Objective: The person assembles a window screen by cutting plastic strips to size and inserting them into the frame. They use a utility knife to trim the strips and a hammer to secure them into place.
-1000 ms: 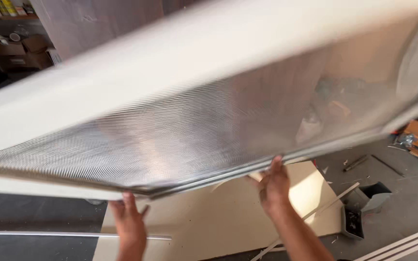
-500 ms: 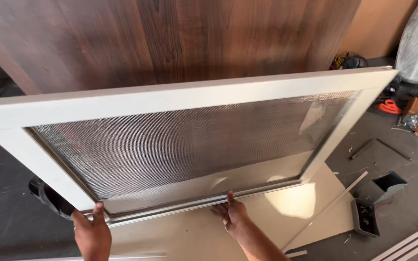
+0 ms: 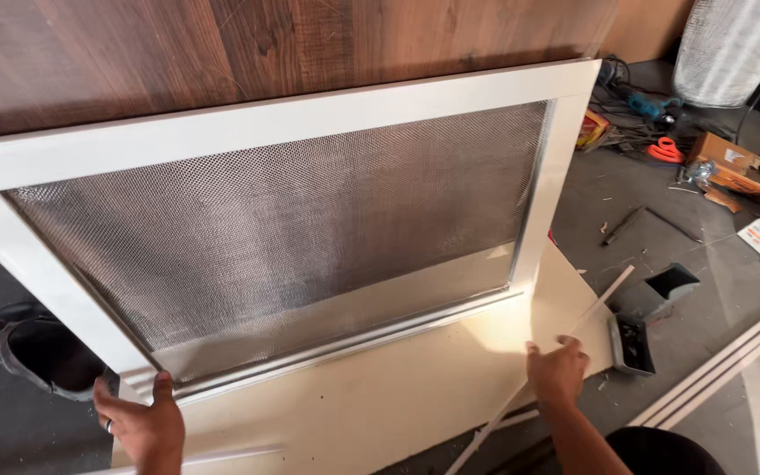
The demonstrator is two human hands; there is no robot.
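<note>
Left hand (image 3: 141, 424) fingers gripping white mesh frame (image 3: 283, 132) corner, right hand (image 3: 559, 369) fingers clasping its side

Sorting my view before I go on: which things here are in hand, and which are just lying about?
In hand:
white mesh-screen frame
left hand
right hand
cream board

Lying about:
black shoe
white strip
orange cord
mesh roll
small black box

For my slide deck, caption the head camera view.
Both hands, left hand and right hand, grip a white mesh-screen frame leaning against a wood panel.
</note>
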